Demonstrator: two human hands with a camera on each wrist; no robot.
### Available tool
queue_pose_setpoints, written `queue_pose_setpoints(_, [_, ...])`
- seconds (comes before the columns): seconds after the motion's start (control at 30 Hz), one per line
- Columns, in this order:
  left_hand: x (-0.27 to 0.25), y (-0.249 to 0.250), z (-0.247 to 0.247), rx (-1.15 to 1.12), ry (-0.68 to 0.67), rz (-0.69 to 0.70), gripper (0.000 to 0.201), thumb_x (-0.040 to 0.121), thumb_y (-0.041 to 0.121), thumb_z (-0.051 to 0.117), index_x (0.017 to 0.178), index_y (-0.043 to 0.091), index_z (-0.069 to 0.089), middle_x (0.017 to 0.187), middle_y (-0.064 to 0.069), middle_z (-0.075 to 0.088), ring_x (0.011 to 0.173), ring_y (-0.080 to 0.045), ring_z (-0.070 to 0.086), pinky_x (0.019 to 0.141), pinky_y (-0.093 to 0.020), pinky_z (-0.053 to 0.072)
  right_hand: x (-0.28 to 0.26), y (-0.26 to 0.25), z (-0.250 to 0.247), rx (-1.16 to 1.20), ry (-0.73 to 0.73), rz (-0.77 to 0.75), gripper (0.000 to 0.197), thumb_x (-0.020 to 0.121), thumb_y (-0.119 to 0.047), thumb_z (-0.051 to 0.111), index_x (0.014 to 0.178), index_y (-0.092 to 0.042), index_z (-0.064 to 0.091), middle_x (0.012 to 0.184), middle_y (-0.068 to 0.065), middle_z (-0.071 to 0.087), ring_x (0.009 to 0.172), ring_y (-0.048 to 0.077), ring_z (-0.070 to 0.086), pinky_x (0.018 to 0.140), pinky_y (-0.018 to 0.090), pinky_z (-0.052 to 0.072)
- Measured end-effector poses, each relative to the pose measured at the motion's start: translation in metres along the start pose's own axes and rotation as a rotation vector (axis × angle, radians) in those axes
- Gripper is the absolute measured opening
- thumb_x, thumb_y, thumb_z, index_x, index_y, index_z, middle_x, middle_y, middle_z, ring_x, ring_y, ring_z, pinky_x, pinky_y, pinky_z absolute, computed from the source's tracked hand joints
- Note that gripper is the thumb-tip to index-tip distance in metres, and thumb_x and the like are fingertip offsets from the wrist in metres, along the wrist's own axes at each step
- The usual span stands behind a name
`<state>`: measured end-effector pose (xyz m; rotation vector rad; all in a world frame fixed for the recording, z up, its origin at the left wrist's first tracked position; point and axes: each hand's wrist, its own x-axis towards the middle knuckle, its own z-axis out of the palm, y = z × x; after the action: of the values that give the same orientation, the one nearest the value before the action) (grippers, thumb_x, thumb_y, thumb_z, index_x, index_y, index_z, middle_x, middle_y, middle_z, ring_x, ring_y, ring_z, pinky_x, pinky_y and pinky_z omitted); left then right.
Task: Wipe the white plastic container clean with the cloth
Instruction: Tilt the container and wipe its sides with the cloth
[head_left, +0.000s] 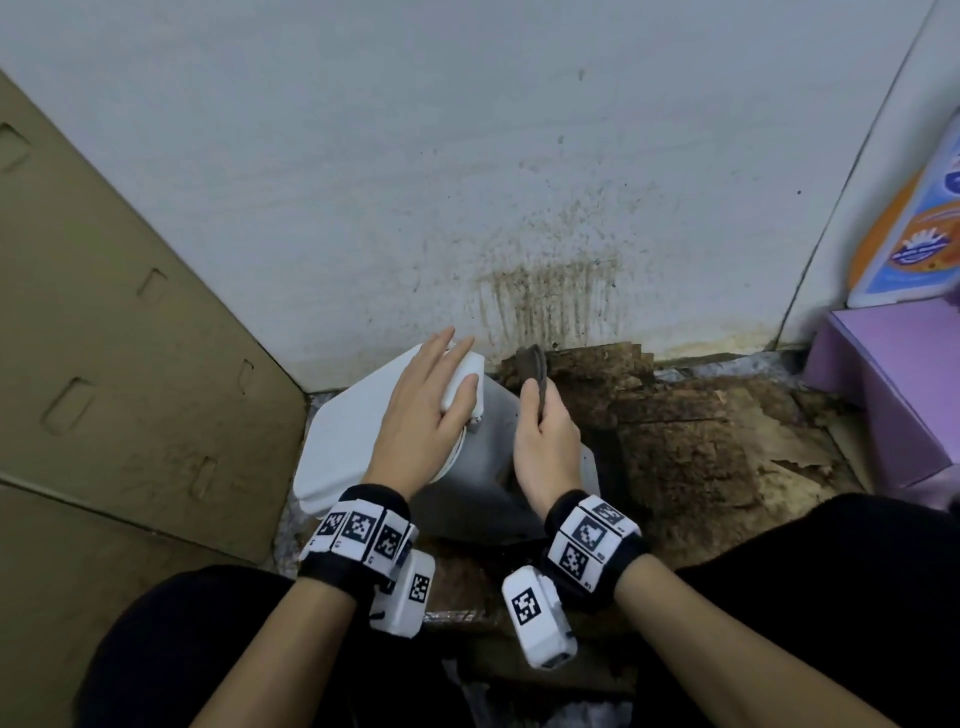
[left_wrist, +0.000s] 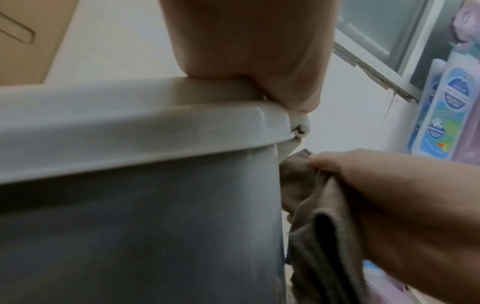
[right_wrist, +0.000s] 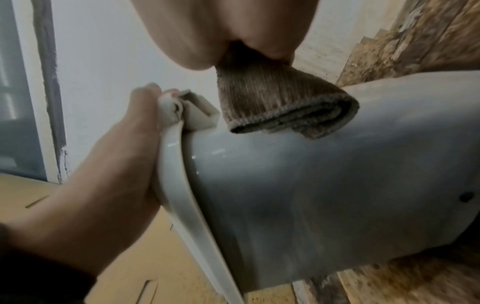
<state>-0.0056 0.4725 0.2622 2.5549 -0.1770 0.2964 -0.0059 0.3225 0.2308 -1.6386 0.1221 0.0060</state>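
The white plastic container (head_left: 483, 467) lies on its side on the floor, with its white lid (head_left: 353, 431) facing left. My left hand (head_left: 431, 405) lies over the lid, fingers stretched across it and thumb hooked round the rim by the latch (right_wrist: 197, 111). My right hand (head_left: 545, 441) pinches a folded brown cloth (head_left: 535, 374) and holds it against the upper far side of the container's body (right_wrist: 311, 185). In the left wrist view the cloth (left_wrist: 311, 205) hangs between the right hand (left_wrist: 402, 195) and the container's wall (left_wrist: 130, 226). The container's inside is hidden.
A large cardboard box (head_left: 130, 364) stands close on the left. The white wall behind carries brown splatter (head_left: 550, 296). Stained, crumbling board (head_left: 701, 431) covers the floor to the right. A purple box (head_left: 893, 379) and a labelled bottle (head_left: 909, 234) stand at the far right.
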Motion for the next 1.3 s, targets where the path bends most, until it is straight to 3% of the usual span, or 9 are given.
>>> queue_pose_setpoints(0.1, [0.001,-0.002,0.000,-0.020,0.010,-0.010,0.051,0.109,0.045,0.036,0.158,0.030,0.038,0.169,0.011,0.026,0.156,-0.004,0.017,0.125,-0.026,0.014,-0.001,0.003,0.024,0.018,-0.056,0.063,0.047,0.109,-0.044,0.029,0.151,-0.028,0.040,0.164,0.005,0.031,0.153,0.021,0.025,0.125,0.042,0.022])
queue_pose_setpoints(0.17, [0.001,-0.004,0.000,-0.036,0.015,-0.018,0.049,0.110,0.041,0.039,0.158,0.030,0.038,0.168,0.012,0.027,0.156,-0.003,0.017,0.125,-0.026,0.015,-0.002,0.000,0.035,0.001,-0.119,0.095,0.052,0.110,-0.042,0.026,0.159,-0.025,0.025,0.170,0.001,0.013,0.156,0.015,0.009,0.128,0.036,0.010])
queue_pose_setpoints(0.3, [0.002,-0.012,-0.005,-0.047,0.034,-0.039,0.048,0.110,0.040,0.038,0.157,0.029,0.041,0.167,0.011,0.031,0.155,-0.003,0.019,0.124,-0.027,0.017,-0.004,-0.002,0.047,0.037,-0.175,0.126,0.055,0.109,-0.046,0.016,0.161,-0.029,0.020,0.170,-0.008,0.003,0.155,0.007,0.003,0.125,0.031,0.004])
queue_pose_setpoints(0.53, [0.004,-0.024,-0.014,-0.065,0.060,-0.076,0.045,0.111,0.037,0.039,0.155,0.031,0.044,0.164,0.013,0.035,0.154,-0.001,0.022,0.123,-0.024,0.020,-0.001,0.020,0.054,0.018,-0.126,-0.091,0.041,0.108,-0.014,0.035,0.146,-0.020,0.048,0.162,-0.007,0.028,0.148,0.001,0.023,0.124,0.027,0.019])
queue_pose_setpoints(0.63, [0.004,-0.027,-0.017,-0.070,0.073,-0.088,0.044,0.111,0.035,0.041,0.154,0.030,0.045,0.163,0.013,0.037,0.153,0.000,0.024,0.122,-0.023,0.021,-0.002,0.029,0.059,-0.167,-0.179,-0.284,0.045,0.107,-0.021,0.035,0.152,-0.019,0.041,0.165,-0.005,0.022,0.149,0.002,0.018,0.122,0.016,0.013])
queue_pose_setpoints(0.73, [0.002,-0.030,-0.020,-0.080,0.089,-0.099,0.043,0.111,0.033,0.041,0.153,0.029,0.046,0.162,0.013,0.038,0.151,0.001,0.026,0.120,-0.021,0.022,0.002,0.040,0.057,-0.505,-0.180,-0.495,0.054,0.106,-0.033,0.027,0.156,-0.016,0.036,0.164,0.004,0.026,0.143,0.017,0.031,0.120,0.027,0.021])
queue_pose_setpoints(0.87, [0.001,-0.033,-0.021,-0.069,0.092,-0.094,0.043,0.111,0.033,0.041,0.153,0.029,0.046,0.161,0.013,0.039,0.151,0.003,0.026,0.117,-0.010,0.017,0.010,0.048,0.058,-0.556,-0.140,-0.583,0.054,0.105,-0.029,0.029,0.155,-0.011,0.034,0.164,0.003,0.028,0.148,0.017,0.029,0.122,0.038,0.024])
queue_pose_setpoints(1.03, [0.003,-0.037,-0.022,-0.064,0.101,-0.102,0.042,0.111,0.033,0.040,0.152,0.028,0.047,0.161,0.011,0.040,0.151,-0.001,0.028,0.119,-0.015,0.021,0.014,0.047,0.066,-0.397,-0.286,-0.523,0.058,0.107,-0.023,0.030,0.162,-0.012,0.015,0.170,-0.002,0.007,0.156,0.004,0.003,0.128,0.034,0.004])
queue_pose_setpoints(1.3, [0.008,-0.034,-0.021,-0.081,0.102,-0.103,0.046,0.108,0.037,0.036,0.152,0.026,0.049,0.159,0.008,0.043,0.150,-0.005,0.032,0.124,-0.035,0.029,0.016,0.047,0.080,-0.262,-0.209,-0.349,0.063,0.104,-0.042,0.013,0.162,-0.017,0.014,0.170,-0.007,0.008,0.155,0.000,0.002,0.128,0.035,0.010])
